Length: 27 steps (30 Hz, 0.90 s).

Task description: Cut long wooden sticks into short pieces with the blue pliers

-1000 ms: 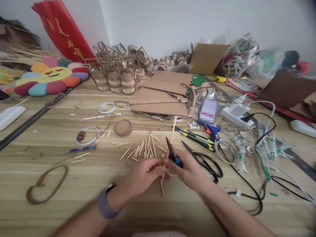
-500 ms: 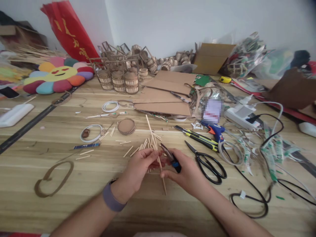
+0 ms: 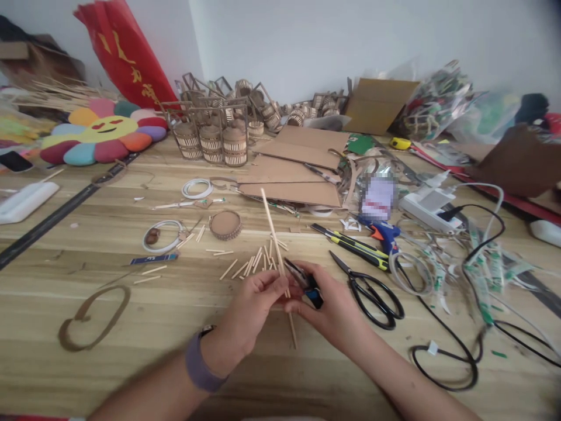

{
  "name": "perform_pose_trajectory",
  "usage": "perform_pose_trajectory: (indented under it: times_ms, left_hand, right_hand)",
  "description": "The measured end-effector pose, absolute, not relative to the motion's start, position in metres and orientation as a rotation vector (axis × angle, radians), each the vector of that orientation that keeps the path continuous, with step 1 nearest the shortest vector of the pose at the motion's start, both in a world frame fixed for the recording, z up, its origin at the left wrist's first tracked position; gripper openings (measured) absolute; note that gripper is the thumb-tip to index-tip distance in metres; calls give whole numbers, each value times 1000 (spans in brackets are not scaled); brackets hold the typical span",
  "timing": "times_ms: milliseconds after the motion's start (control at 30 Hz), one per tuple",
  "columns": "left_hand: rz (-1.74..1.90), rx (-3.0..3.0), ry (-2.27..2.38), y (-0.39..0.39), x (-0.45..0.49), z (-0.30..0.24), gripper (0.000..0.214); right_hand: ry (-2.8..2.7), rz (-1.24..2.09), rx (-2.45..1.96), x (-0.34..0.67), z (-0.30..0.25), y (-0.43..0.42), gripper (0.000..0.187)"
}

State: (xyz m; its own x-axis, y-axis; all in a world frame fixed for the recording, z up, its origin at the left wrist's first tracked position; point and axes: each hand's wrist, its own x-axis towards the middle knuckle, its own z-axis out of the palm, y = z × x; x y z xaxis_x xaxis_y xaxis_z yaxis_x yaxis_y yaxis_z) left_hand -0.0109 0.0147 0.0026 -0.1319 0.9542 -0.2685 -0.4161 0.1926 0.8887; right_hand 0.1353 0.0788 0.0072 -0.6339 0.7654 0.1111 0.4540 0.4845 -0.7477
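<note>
My left hand, closed in a pinch, grips a thin wooden stick that slants up and away over the table. A darker length of stick reaches down below the fingers; whether it is a separate piece I cannot tell. Wrapped in my right hand is a pair of cutting pliers with black and blue handles, its jaws beside the stick. Short cut sticks lie scattered just beyond both hands. Part of the grip is hidden by my fingers.
Black scissors, a yellow-black utility knife and a blue glue gun lie to the right, near cables and a power strip. A round brown disc, tape rolls, cardboard and small woven baskets sit farther back.
The stick's far end has moved up and away. My left hand has shifted slightly right and down, nearer the pliers. My right hand stays almost in place.
</note>
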Motion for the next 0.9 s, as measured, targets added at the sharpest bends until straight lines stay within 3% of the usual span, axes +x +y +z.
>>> perform_pose_trajectory:
  times_ms: [100, 233, 300, 433, 567, 700, 900]
  left_hand:
    - [1449, 640, 1178, 14, -18, 5, 26]
    - [1356, 671, 957, 10, -20, 3, 26]
    - [1242, 654, 891, 9, -17, 2, 30]
    - [1209, 616, 927, 8, -12, 5, 34]
    - [1268, 602, 964, 10, -15, 9, 35]
    - [1294, 617, 1058, 14, -21, 10, 34]
    - [1369, 426, 1101, 15, -21, 12, 26]
  right_hand:
    - [-2152, 1284, -1065, 138, 16, 78, 44]
    - [-1655, 2189, -903, 137, 14, 74, 50]
    - [-1352, 2468, -834, 135, 8, 70, 49]
    - [-1055, 2620, -776, 132, 4, 64, 41]
    - [-1101, 2697, -842, 135, 14, 63, 35]
    - [-1243, 2562, -974, 139, 20, 65, 31]
    - [-1917, 1286, -1150, 140, 17, 72, 29]
